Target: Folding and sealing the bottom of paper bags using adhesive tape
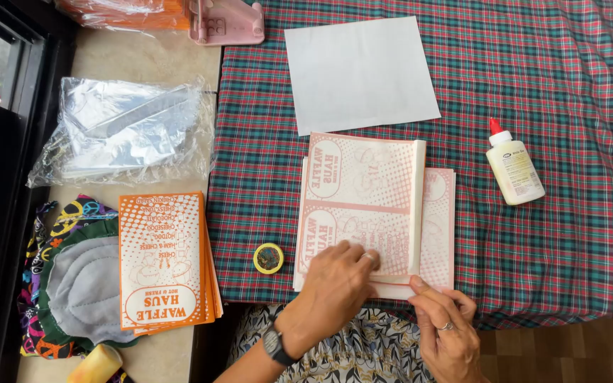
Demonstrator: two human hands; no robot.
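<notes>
Printed paper sheet: thin, matt, faded orange print, one edge folded over. Blank paper sheet: white, matt, smooth. Checked cloth over the tabletop: woven fabric, matt, red and green plaid. Glue bottle: white plastic, slight sheen, red cap. Stack of orange paper bags: matt. Clear plastic bag: glossy, crinkled film. Bare tabletop: smooth beige surface. Small round tin: yellow rim, material unclear.
</notes>
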